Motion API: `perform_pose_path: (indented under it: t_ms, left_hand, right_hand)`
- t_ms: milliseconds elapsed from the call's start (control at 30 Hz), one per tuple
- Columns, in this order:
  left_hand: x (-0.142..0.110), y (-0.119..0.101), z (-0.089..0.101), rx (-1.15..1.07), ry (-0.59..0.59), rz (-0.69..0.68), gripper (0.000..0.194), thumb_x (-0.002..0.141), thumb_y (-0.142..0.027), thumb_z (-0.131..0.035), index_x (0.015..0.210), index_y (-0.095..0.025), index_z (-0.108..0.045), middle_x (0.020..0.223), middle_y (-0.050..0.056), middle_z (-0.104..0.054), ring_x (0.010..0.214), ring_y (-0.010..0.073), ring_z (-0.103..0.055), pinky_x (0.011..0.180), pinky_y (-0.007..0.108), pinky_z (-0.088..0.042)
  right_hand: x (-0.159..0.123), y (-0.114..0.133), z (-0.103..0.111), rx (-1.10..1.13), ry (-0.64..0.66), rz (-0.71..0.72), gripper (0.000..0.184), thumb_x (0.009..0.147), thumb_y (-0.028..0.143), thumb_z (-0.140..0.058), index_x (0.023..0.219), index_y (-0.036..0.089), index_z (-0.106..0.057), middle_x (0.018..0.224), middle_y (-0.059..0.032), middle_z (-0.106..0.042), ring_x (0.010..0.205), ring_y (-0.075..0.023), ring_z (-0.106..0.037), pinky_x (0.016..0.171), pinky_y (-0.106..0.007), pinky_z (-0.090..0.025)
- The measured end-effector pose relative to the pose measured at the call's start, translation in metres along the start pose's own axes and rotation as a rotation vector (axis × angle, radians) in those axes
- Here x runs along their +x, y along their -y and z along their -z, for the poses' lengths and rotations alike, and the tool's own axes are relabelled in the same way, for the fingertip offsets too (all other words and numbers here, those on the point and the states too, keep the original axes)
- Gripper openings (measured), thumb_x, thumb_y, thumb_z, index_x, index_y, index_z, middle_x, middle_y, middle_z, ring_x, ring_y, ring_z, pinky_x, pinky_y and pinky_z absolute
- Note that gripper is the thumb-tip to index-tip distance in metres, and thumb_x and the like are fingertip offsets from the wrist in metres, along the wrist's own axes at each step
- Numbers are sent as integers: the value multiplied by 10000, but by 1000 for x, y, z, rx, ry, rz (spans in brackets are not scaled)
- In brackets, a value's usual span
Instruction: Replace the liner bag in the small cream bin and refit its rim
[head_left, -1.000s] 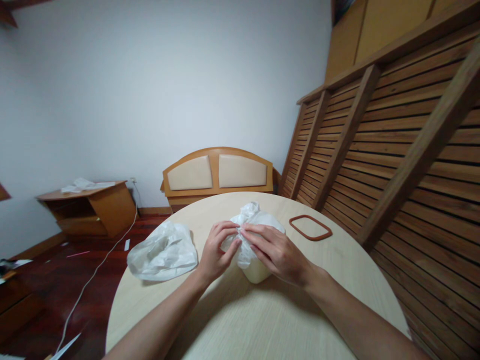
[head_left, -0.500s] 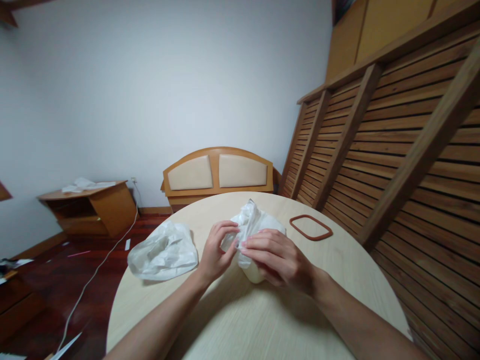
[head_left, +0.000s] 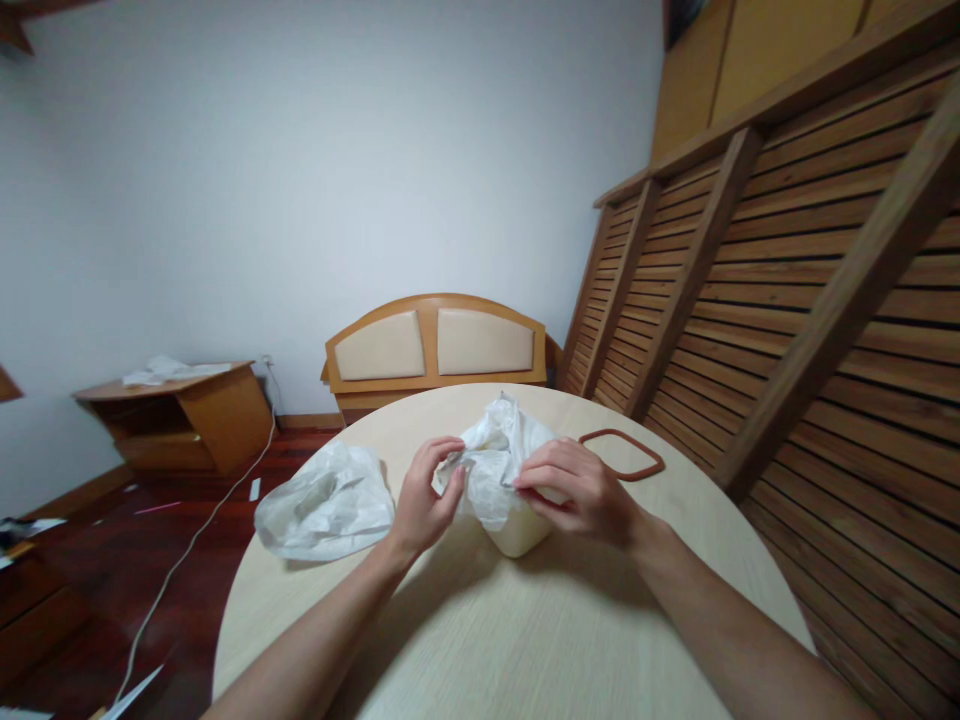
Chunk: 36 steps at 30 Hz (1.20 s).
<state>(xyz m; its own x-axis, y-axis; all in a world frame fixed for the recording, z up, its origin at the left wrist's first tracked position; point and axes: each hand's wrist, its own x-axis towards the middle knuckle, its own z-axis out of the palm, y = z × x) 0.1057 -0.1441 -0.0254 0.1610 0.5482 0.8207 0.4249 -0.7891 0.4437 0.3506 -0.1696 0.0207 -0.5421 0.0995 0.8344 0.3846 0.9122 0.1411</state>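
Plastic of a white bag (head_left: 491, 485) lies loosely bunched over a pale container (head_left: 517, 535), so the work looks midway; the brown frame (head_left: 661, 464) lies apart near the table's (head_left: 525, 640) far right edge, a second bag (head_left: 330, 505) by its left edge. Bag and container sit between the hands: the right hand (head_left: 589, 495) pinches film, the left hand (head_left: 427, 495) curves half-open, its grip unclear.
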Motion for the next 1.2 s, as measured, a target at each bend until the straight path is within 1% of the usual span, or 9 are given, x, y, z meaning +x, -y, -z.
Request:
perform_pose_path:
  t_ms: [167, 267, 367, 667, 833, 900, 1000, 1100, 1200]
  left_hand:
    - [0, 6, -3, 44, -30, 105, 118, 926, -228, -575, 1001, -194, -659, 1034, 77, -670, 951, 186, -648, 745, 290, -549]
    - [0, 10, -3, 84, -31, 177, 96, 920, -239, -576, 917, -187, -657, 870, 40, -689, 786, 161, -647, 691, 278, -533]
    - [1, 11, 0, 83, -75, 221, 128, 929, -272, -566, 912, -185, -658, 831, 35, -703, 743, 157, -649, 637, 259, -518]
    - [1, 8, 0, -64, -198, 152, 113, 910, -297, -609, 950, -191, -611, 852, 31, -688, 731, 137, -664, 666, 246, -558]
    - [-1, 7, -2, -100, -101, 207, 62, 899, -246, -581, 936, -202, -605, 845, 20, -676, 706, 124, -663, 527, 171, -503]
    - [0, 5, 0, -85, -75, 197, 91, 895, -210, -554, 933, -199, -635, 889, 35, -675, 721, 124, -657, 519, 165, -500]
    - [2, 4, 3, -72, -94, 188, 137, 899, -197, -535, 951, -196, -663, 944, 50, -666, 703, 117, -634, 513, 168, -507]
    - [3, 4, 4, -68, -112, 201, 164, 916, -210, -526, 996, -196, -669, 969, 56, -662, 694, 116, -618, 487, 161, -496]
    - [2, 5, 5, -55, -116, 199, 192, 933, -215, -507, 1032, -197, -671, 1005, 67, -667, 739, 131, -631, 499, 167, -503]
  right_hand:
    - [-6, -14, 7, -46, 22, -39, 86, 920, 166, -642, 987, 210, -675, 889, -35, -743, 851, -188, -669, 777, -352, -493]
    - [-10, -20, 10, -93, 6, -69, 113, 926, 174, -638, 1015, 216, -694, 889, -32, -756, 835, -191, -667, 759, -351, -483]
    - [-13, -24, 12, -137, -21, -102, 148, 925, 178, -645, 1047, 217, -718, 880, -37, -753, 806, -190, -658, 720, -341, -485]
    - [-23, -37, 6, -237, -22, -316, 133, 932, 167, -605, 965, 222, -722, 888, -44, -723, 835, -216, -675, 766, -374, -529]
    - [-28, -44, 2, -307, -56, -437, 174, 927, 153, -578, 1024, 213, -710, 1021, -78, -696, 924, -245, -682, 815, -411, -560]
    - [-27, -42, 6, -360, -101, -392, 220, 904, 127, -573, 1053, 215, -710, 1065, -94, -686, 974, -267, -665, 849, -444, -549]
    - [-21, -32, 10, -354, -99, -216, 257, 878, 131, -592, 1085, 239, -700, 1066, -84, -693, 987, -266, -644, 859, -450, -526]
    - [-12, -14, 6, -262, 26, -16, 232, 877, 203, -641, 1099, 255, -686, 1070, -61, -706, 1044, -249, -619, 892, -423, -505]
    - [-5, 3, -6, -212, 181, 84, 278, 884, 291, -679, 1159, 255, -670, 1174, -61, -694, 1166, -255, -558, 1001, -440, -457]
